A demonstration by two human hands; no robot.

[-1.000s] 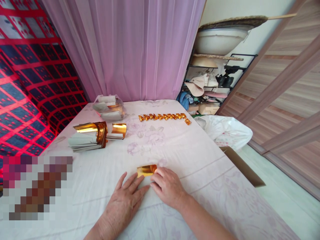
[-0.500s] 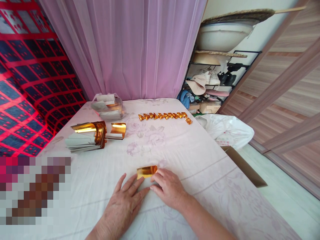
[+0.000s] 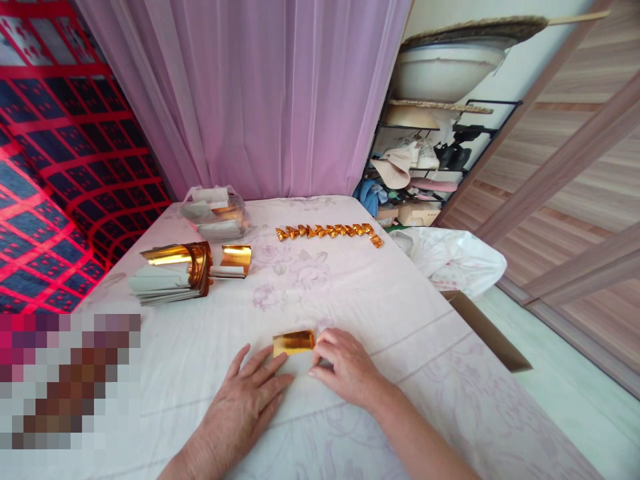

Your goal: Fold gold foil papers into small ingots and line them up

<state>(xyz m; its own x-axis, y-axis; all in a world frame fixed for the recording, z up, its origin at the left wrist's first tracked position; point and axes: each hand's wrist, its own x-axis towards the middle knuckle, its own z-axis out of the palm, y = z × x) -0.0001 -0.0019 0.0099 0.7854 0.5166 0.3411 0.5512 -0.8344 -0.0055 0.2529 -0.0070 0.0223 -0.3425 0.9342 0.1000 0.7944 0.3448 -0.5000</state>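
Hands come first, nearest the camera, both working one gold foil sheet (image 3: 293,343) that lies on the white floral cloth (image 3: 400,320). All places below are given from that sheet. The left hand (image 3: 245,403) lies flat and spread on the cloth just this side of it, fingers loose, fingertips touching its near left corner; it pins rather than grips. The right hand (image 3: 345,367) sits at the sheet's right end, thumb and forefinger pinched on that edge, the other fingers curled under. The sheet looks only partly worked: a flat gold rectangle, with no pointed shape formed.

Further off and to the left of the sheet rests a stack of unfolded papers (image 3: 167,277), gold faces curling up at one end, with a single loose gold piece (image 3: 235,259) just beside it. Beyond that stack sits a clear plastic bag (image 3: 215,212) holding more of the same paper.

Straight beyond the sheet, well apart from it, a row of small folded gold pieces (image 3: 327,232) lies in a line, each touching the next, one set askew at the right end.

Judging by this layout, a modest batch is finished and the bulk remains: the row is short, while the stack and the bag both look thick with unfolded paper.

Far right of the sheet, off the cloth's edge, a white plastic sack (image 3: 450,260) slumps near a cluttered rack (image 3: 425,167), and a pink curtain (image 3: 260,93) hangs at the back.
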